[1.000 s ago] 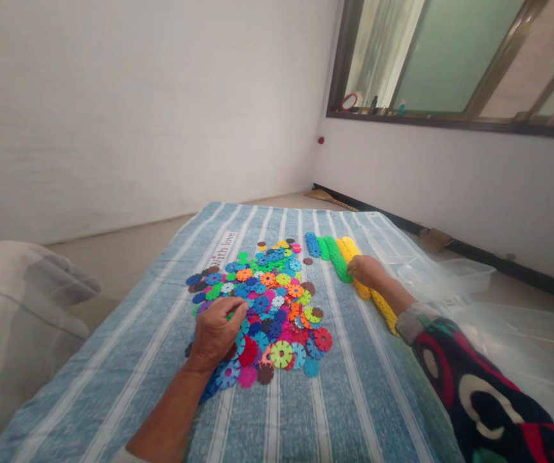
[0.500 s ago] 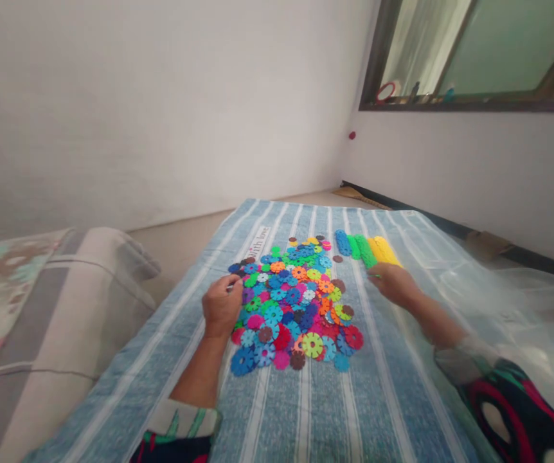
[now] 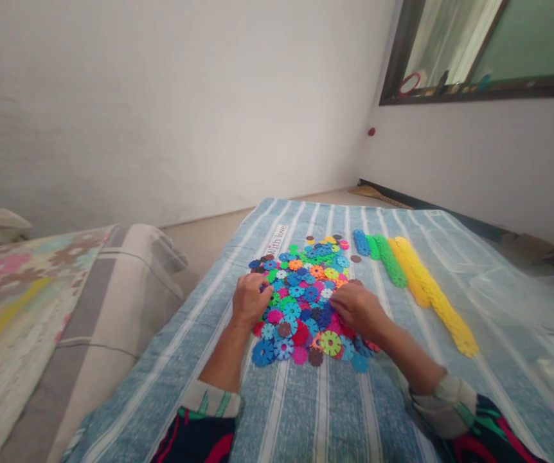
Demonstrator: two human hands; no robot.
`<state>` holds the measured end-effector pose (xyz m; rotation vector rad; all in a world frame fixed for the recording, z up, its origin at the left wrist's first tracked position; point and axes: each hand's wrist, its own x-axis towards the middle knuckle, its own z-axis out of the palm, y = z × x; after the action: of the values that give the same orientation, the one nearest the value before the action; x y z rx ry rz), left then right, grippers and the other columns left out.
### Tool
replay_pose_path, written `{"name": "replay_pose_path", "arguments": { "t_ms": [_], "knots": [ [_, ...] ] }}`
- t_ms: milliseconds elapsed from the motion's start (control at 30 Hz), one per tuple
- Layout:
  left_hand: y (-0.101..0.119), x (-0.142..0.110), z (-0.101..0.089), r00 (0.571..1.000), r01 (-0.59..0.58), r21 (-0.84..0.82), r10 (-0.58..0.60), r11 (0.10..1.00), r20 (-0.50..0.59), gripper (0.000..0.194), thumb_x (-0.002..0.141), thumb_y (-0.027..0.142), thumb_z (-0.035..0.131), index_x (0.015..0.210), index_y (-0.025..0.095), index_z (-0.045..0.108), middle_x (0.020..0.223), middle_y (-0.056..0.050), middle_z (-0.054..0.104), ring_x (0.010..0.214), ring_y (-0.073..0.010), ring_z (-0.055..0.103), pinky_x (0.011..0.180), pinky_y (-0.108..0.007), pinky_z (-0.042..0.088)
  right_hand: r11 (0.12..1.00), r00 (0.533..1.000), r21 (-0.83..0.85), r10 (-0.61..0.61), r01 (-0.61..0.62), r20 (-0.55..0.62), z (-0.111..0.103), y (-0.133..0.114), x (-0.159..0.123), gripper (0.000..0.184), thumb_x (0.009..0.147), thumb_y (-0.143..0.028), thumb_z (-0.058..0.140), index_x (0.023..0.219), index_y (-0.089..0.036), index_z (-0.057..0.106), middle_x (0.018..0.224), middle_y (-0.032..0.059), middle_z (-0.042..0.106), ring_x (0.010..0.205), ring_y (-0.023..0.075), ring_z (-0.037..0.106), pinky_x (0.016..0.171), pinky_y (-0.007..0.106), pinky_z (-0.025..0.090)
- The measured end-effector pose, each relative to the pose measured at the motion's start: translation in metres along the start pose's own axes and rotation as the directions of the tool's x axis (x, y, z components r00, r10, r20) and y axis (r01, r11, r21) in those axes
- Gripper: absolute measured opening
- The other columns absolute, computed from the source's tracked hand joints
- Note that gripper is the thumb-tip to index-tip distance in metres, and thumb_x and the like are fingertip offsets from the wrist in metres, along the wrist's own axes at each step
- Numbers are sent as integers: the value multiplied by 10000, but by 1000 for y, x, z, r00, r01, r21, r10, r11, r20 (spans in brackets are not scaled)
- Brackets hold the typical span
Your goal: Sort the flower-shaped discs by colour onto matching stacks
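A heap of flower-shaped plastic discs (image 3: 291, 312) in many colours lies on a striped blue cloth (image 3: 248, 418). My left hand (image 3: 252, 299) is at the heap's left edge, fingers curled together; a dark bit shows by the fingertips, too small to make out. Over the right part of the heap, my right hand (image 3: 358, 310) has its fingers pinched downward, hiding whatever is between them. To the right of the heap lie overlapping rows of discs sorted by colour: a short blue row (image 3: 361, 242), green rows (image 3: 390, 262) and long yellow rows (image 3: 434, 292).
Clear plastic containers (image 3: 513, 292) stand at the right side of the cloth. On the left is a padded seat or bed with a grey-striped cover (image 3: 127, 283). A white wall (image 3: 185, 116) rises behind, with a window (image 3: 474, 51) at upper right.
My right hand has moved left from the yellow rows onto the heap, uncovering the rows' near ends. My left hand stays at the heap's left edge. The view has turned slightly left.
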<state>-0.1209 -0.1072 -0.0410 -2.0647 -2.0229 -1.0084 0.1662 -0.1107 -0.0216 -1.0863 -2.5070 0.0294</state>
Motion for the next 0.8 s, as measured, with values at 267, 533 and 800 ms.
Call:
{"name": "replay_pose_path", "arguments": {
  "t_ms": [267, 533, 800],
  "knots": [
    [0, 4, -21, 996, 40, -8, -39, 999, 86, 173, 674, 312, 602, 540, 210, 565, 796, -48, 704, 899, -230, 635, 892, -374, 462, 993, 996, 83, -82, 84, -30, 19, -31, 27, 219, 911, -214, 513, 755, -176, 663, 776, 49, 618, 778, 161, 530, 708, 263, 359],
    [2, 2, -27, 971, -2, 129, -29, 992, 238, 284, 625, 364, 709, 443, 204, 562, 815, -86, 709, 946, -284, 623, 832, -378, 476, 994, 993, 65, -89, 85, 75, 32, -59, 67, 182, 883, -275, 571, 791, -170, 689, 885, 69, 607, 917, 196, 508, 811, 304, 391],
    [12, -3, -21, 963, 12, 220, -71, 975, 261, 266, 628, 428, 743, 523, 195, 666, 1116, -146, 676, 1132, -368, 538, 900, -464, 460, 999, 984, -47, 6, 3, 177, 41, -74, 81, 303, 853, -419, 592, 913, -151, 721, 1112, 132, 584, 1145, 294, 417, 889, 418, 405]
  ]
}}
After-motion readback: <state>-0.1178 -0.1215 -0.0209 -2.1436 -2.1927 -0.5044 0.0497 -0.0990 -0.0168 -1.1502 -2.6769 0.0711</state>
